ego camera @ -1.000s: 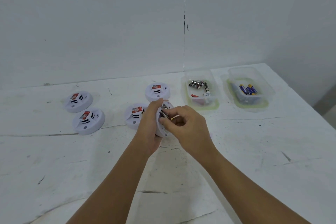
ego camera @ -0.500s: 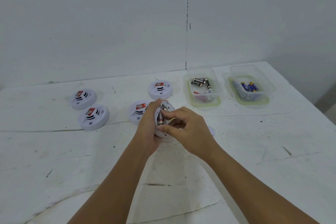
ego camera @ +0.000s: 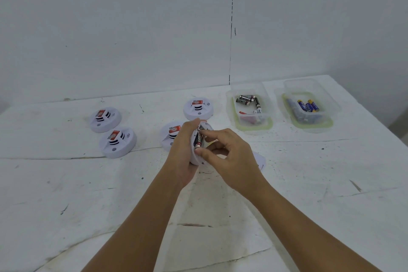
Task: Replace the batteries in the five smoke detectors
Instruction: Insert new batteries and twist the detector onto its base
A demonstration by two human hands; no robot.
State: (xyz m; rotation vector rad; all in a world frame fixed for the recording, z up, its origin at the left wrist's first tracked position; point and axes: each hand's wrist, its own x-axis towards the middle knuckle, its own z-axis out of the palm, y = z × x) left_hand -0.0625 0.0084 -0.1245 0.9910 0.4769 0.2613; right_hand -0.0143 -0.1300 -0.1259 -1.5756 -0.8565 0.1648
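Right now your left hand [ego camera: 184,150] is curled round the rim of one smoke detector [ego camera: 198,157], holding it off the table [ego camera: 66,194] near the middle, tilted so its open back faces your right hand [ego camera: 229,154]. That hand's thumb and forefinger pinch the two ends of a black battery [ego camera: 198,139] lying in the compartment, the other fingers loosely curled behind. Judging by the black cells already lying in the left tray [ego camera: 268,123] toward the far right corner, you are most likely lifting out a spent cell, though seating one cannot be ruled out. Next, if it is coming out, lever one end free, carry it to that tray, and fetch a blue cell from the right tray [ego camera: 331,123] at the far right edge. Four other detectors [ego camera: 118,142] sit face up toward the far edge; a white piece, perhaps the cover [ego camera: 260,160], lies just behind your right hand.
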